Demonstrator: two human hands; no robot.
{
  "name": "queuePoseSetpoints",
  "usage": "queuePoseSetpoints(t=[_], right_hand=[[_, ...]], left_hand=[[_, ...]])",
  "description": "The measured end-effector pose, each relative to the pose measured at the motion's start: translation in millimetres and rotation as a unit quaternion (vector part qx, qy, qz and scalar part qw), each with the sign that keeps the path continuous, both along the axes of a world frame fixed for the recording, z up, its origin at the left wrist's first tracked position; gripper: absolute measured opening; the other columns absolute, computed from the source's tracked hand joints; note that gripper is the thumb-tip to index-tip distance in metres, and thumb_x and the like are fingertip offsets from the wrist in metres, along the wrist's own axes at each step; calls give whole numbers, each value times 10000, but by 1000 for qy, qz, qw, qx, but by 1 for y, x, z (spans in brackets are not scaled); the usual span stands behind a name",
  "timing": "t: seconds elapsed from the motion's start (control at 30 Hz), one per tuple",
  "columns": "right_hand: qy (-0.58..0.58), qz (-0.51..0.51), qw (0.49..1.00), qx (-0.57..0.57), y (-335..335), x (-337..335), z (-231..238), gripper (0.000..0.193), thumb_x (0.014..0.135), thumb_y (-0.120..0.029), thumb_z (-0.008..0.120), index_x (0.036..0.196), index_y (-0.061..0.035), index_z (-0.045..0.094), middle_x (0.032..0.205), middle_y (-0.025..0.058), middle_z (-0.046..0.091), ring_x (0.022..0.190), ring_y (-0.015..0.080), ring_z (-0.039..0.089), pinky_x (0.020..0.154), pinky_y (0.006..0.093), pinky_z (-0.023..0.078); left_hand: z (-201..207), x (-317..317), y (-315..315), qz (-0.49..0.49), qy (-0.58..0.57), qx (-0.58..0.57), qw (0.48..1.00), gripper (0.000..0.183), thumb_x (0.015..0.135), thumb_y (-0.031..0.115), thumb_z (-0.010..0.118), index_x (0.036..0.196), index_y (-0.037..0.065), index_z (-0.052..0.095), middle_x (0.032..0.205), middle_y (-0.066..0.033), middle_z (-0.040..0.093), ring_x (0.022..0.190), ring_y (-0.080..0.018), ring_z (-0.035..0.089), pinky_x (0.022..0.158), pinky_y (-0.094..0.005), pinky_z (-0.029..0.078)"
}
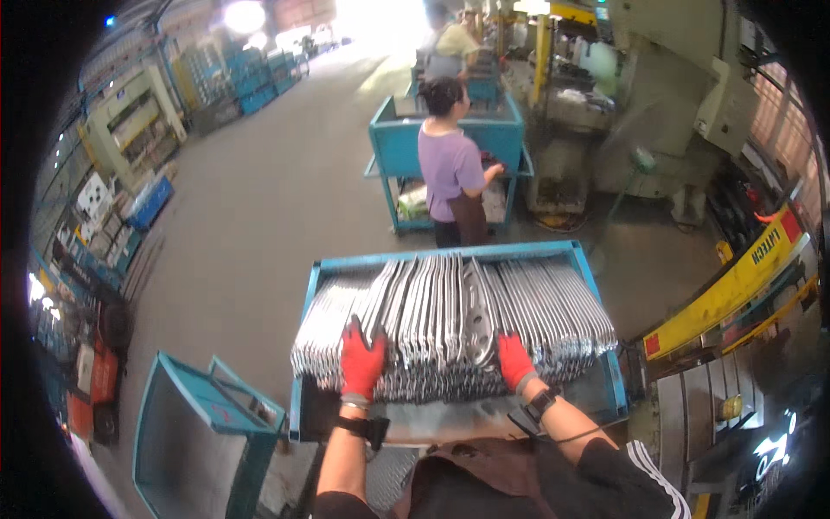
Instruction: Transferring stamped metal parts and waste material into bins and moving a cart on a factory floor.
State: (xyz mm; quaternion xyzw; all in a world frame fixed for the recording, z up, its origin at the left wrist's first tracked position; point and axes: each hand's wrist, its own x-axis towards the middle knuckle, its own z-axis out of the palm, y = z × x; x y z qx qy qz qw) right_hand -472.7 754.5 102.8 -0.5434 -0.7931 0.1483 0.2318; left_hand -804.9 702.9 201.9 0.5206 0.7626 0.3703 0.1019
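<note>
My left hand (363, 362), in a red glove with dark fingertips, rests on the near edges of a row of thin silvery metal plates (428, 303). Its thumb and fingers are spread. My right hand (516, 360), also red-gloved, lies further right on the same row, its fingers stretched forward over the plate edges; they show only in part. Just left of it one plate with round holes (476, 316) leans at a slant, with its broad face showing. The plates stand on edge, packed side by side, in a blue-framed metal cart (450, 251). More plates lie beneath them.
Beyond the cart a person in a purple top (450, 164) stands beside another blue cart (398, 147); a second person is further back. A yellow machine beam (735, 285) slants along the right. An open blue bin (186, 424) stands at lower left. Grey floor (233, 233) stretches left.
</note>
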Motion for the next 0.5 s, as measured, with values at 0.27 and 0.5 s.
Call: queuePoseSetpoints(t=[0.27,0.5], right_hand=[[-81,-62,984,-146,5,5,53,630,920,-519,424,1335,-46,422,1199,290,540,1073,418,552,917,494,431],[122,-70,983,-116,-42,42,36,690,910,-483,485,1384,-1,351,1299,313,449,1219,451,422,1033,458,350]], left_hand=[[20,25,1,6,75,-39,996,749,830,468,598,1362,-21,401,1301,-267,448,1179,-399,470,969,-439,400],[-19,4,-56,11,49,109,993,705,843,321,633,1374,-53,358,1437,-278,313,1337,-405,301,1119,-442,231]])
